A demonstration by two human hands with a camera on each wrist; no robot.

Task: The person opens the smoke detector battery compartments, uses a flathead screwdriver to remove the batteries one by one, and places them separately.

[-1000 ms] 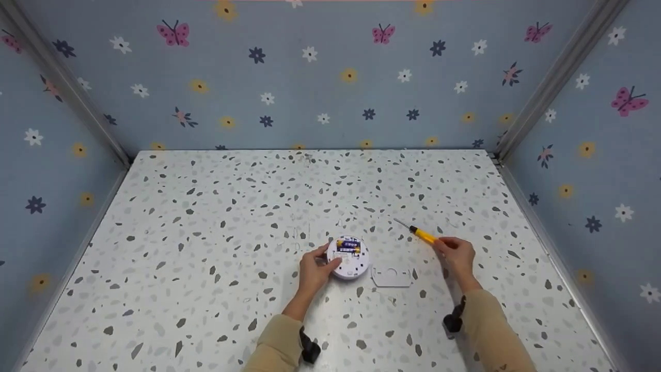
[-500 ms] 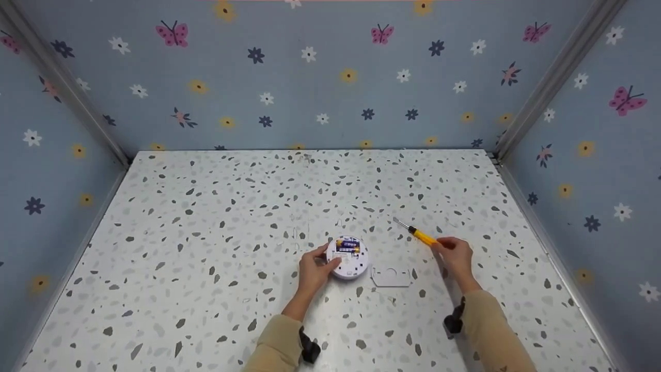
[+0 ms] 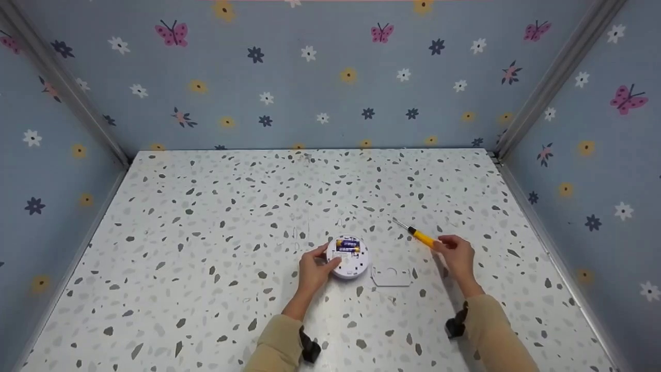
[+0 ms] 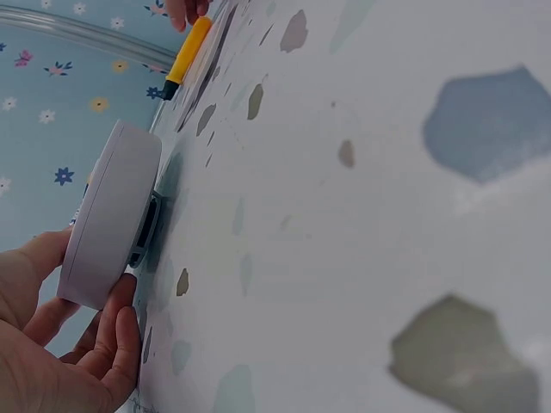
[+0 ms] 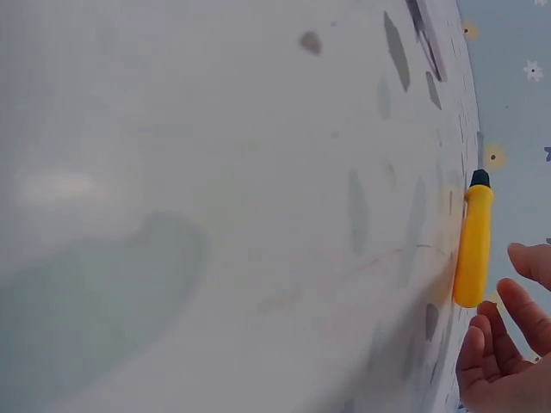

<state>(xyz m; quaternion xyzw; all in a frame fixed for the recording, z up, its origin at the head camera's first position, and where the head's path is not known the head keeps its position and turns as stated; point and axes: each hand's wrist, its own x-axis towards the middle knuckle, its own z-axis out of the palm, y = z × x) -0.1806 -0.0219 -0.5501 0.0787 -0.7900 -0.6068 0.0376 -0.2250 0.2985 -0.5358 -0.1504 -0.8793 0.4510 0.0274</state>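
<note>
A round white smoke alarm [image 3: 351, 266] is held in my left hand [image 3: 313, 271], thumb on its upturned back and fingers at its left edge and below. Two purple-and-gold batteries [image 3: 348, 245] sit side by side in its back. The left wrist view shows a dark slotted part [image 4: 146, 231] under the alarm, towards the tabletop. A yellow-handled screwdriver [image 3: 422, 237] lies to the right, its metal shaft towards the back left. My right hand [image 3: 457, 257] is by the handle's end; in the right wrist view, thumb and index finger stand apart, not wrapped round the handle [image 5: 473, 249].
A flat white cover [image 3: 391, 277] with a rounded notch lies just right of the alarm. The speckled white tabletop [image 3: 206, 289] is bounded by blue flowered panels [image 3: 289, 77] at the back and both sides.
The screwdriver has shifted very slightly left. My right fingers pinched its handle end earlier and have now eased away from it. My left hand and the alarm stay in place.
</note>
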